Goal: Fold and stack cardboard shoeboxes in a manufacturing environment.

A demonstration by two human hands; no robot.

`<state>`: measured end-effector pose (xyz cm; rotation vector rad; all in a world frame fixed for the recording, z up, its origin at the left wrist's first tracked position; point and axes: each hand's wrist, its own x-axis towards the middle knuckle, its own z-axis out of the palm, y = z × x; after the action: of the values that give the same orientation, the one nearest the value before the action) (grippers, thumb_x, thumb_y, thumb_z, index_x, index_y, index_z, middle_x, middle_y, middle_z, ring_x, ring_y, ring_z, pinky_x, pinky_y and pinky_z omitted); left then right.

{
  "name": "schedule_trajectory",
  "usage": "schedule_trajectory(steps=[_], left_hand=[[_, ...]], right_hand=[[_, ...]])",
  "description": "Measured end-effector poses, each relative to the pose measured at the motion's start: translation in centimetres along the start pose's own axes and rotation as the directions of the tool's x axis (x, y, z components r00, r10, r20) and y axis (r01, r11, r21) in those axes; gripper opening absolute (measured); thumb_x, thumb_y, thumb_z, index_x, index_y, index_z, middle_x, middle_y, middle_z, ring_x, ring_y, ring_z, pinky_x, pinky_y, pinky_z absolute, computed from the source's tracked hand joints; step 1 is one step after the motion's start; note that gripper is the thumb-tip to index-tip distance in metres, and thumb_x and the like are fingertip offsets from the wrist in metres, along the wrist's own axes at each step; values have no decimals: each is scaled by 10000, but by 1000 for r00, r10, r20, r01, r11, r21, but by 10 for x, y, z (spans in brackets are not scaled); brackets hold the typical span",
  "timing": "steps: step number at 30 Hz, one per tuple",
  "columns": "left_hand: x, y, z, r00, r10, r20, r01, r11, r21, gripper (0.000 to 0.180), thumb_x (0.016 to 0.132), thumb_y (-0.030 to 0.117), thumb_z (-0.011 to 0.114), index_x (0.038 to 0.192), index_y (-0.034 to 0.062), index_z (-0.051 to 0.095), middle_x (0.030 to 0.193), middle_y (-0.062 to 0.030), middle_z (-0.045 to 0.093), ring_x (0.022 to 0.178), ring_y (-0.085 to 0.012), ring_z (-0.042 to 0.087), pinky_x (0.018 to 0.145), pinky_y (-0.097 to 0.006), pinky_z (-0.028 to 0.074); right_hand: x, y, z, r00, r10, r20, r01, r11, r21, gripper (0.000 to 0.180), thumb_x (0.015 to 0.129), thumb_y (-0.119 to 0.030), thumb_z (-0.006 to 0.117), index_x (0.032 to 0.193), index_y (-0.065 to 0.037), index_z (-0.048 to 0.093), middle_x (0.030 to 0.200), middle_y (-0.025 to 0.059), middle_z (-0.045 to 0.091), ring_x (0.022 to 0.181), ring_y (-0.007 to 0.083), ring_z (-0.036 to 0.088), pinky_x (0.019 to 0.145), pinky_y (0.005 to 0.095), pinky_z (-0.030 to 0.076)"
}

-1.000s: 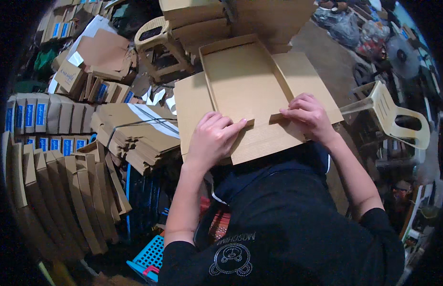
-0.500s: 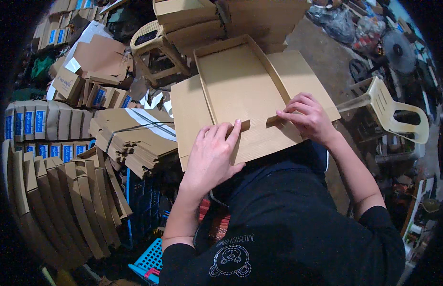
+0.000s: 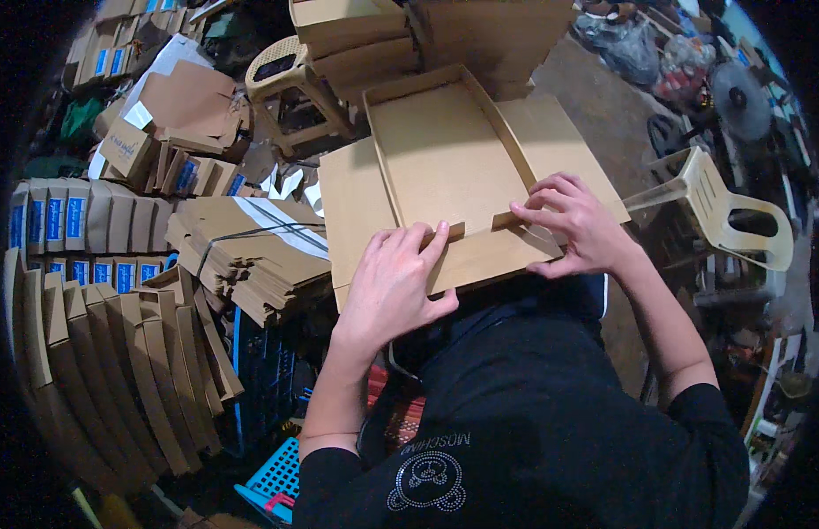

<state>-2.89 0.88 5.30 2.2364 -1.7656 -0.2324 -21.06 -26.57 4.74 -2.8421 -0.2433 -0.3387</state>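
A brown cardboard box blank [image 3: 449,145], partly folded, lies over my lap; its far and side walls stand up around a shallow tray shape. Wide flat panels spread out to either side. My left hand [image 3: 394,275] grips the near-left corner, index fingertip against a small upright flap and thumb at the near edge. At the near-right corner, my right hand [image 3: 575,227] holds the same near panel [image 3: 484,256], its fingers by the other small flap and its thumb on the near edge. That panel looks tilted up along a crease.
Left of me are a tied cardboard stack [image 3: 251,251], standing folded cartons [image 3: 119,370] and a blue plastic basket [image 3: 273,480]. A stool [image 3: 286,84] carrying a dark phone-like object stands beyond. Tall cardboard [image 3: 489,40] rises behind the box; a cream chair [image 3: 736,212] is at right.
The near panel has tilted up along its crease. My right thumb has come down onto the panel's near edge; my left hand stays at its corner.
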Motion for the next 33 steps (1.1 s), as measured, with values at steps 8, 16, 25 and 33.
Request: schedule_trajectory(steps=[8, 16, 25, 33], left_hand=[[4, -13, 6, 998, 30, -58, -34, 997, -69, 387, 1000, 251, 677, 1329, 56, 733, 1153, -142, 693, 1125, -325, 668, 1133, -468, 463], [15, -25, 10, 983, 4, -184, -58, 956, -286, 234, 1048, 200, 638, 1154, 55, 789, 1036, -128, 717, 1042, -308, 685, 1124, -488, 449], [37, -25, 35, 921, -315, -231, 190, 877, -441, 147, 1009, 200, 712, 1034, 58, 743, 877, -156, 692, 920, -380, 677, 905, -488, 525], [24, -19, 38, 932, -33, -361, 29, 999, -16, 96, 956, 134, 761, 1047, 116, 784, 963, -68, 734, 965, -258, 724, 1194, -591, 396]], right_hand=[[-2, 3, 20, 988, 151, -23, -146, 977, 153, 408, 894, -356, 832, 1207, -95, 810, 1052, 89, 715, 1101, 319, 642, 1032, 443, 502], [18, 6, 9, 984, 176, -22, -168, 963, 210, 232, 970, -282, 769, 977, -53, 805, 958, 101, 705, 988, 314, 645, 988, 443, 497], [50, 1, 14, 883, 445, 150, -469, 843, 262, 321, 1006, -359, 742, 1140, -75, 676, 882, 100, 714, 923, 336, 670, 1019, 469, 495], [28, 7, 37, 988, -5, -155, -14, 993, -117, 276, 934, -347, 812, 1064, -120, 722, 986, 34, 752, 1015, 246, 705, 1129, 499, 459]])
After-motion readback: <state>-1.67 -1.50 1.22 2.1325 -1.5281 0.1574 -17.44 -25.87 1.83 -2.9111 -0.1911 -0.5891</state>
